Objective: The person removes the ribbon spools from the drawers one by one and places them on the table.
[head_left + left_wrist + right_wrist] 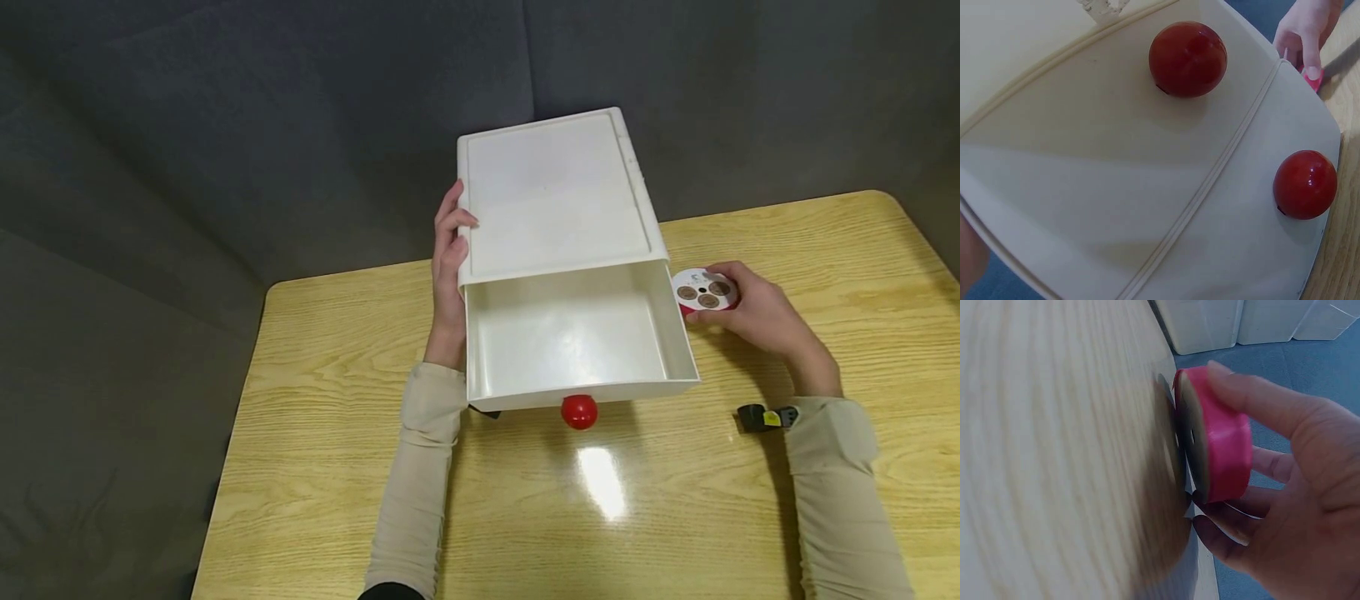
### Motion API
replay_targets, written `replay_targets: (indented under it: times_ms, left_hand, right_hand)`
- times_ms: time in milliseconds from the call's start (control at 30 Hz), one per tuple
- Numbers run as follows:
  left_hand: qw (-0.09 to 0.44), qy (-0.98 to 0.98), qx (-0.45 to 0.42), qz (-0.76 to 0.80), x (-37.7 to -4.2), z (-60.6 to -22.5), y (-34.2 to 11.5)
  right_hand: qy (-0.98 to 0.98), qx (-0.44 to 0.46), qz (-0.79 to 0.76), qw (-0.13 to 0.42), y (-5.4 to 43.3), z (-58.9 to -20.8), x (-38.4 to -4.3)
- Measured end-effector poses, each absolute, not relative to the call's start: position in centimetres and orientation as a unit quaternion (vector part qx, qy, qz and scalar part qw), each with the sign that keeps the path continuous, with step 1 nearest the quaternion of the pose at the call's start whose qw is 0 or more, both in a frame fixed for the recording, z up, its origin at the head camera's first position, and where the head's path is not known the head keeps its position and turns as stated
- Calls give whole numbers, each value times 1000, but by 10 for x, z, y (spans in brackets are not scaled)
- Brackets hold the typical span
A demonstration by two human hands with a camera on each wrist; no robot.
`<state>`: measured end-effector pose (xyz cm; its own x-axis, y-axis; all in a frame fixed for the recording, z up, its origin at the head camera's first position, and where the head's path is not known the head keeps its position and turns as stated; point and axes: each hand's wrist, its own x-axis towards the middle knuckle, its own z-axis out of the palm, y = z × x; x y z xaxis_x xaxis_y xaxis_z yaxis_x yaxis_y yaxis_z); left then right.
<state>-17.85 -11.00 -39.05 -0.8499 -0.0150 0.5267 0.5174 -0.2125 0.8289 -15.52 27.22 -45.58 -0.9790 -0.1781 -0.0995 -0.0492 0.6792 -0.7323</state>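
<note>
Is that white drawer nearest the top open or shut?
Open: in the head view, the drawer juts out past the front edge of the cabinet's top panel, showing its inside floor.

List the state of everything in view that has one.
Cabinet: upright on the table.
Top drawer: pulled open.
Two lower drawers: look shut.
Roll: held, printed face up; table contact unclear.
Left hand: rests against the cabinet's left side.
Right hand: grips the roll by its rim.
</note>
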Motion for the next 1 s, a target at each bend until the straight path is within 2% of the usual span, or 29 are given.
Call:
replay_targets:
  times_ms: [733,900,1000]
  left_hand:
    - [179,-598,-205,-754,-180,-389,-111]
    - [176,-600,-208,-752,-182,-391,-112]
    - [178,-600,-210,-751,-181,-391,-112]
  right_hand:
    - [924,-115,-354,84,272,-461,-162]
    - [927,-76,-353,103,270,-448,-159]
    - [931,-60,-354,71,266,-429,-152]
